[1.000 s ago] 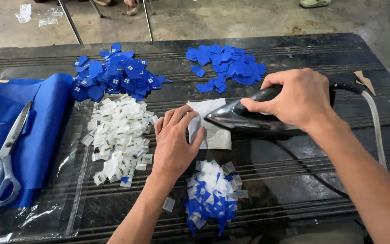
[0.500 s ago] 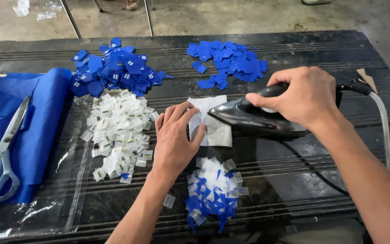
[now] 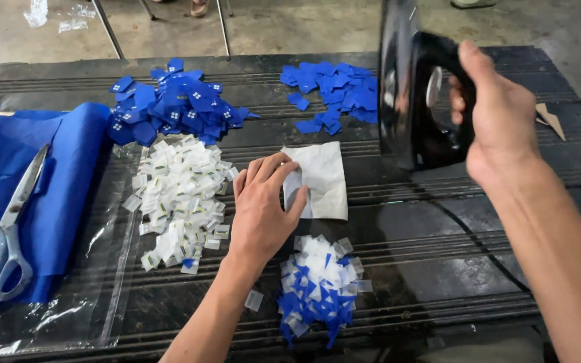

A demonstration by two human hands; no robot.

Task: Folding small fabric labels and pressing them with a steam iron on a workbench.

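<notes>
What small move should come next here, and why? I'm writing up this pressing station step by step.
Probably the left hand should lift the white sheet to get at whatever lies beneath. The right hand has a grip on the black iron, which stands tipped up clear of the sheet, so nothing presses on it, and the left fingertips already rest on its near edge. What lies under it is hidden.

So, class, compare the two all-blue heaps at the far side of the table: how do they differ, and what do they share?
The left blue heap is piled high and thick; the right blue heap lies flat and spread out. Pieces in the left heap show small white marks; those in the right heap look plain blue. The left heap sits next to the white pile; the right heap sits behind the raised iron. Both are small blue fabric pieces on the dark table.
</notes>
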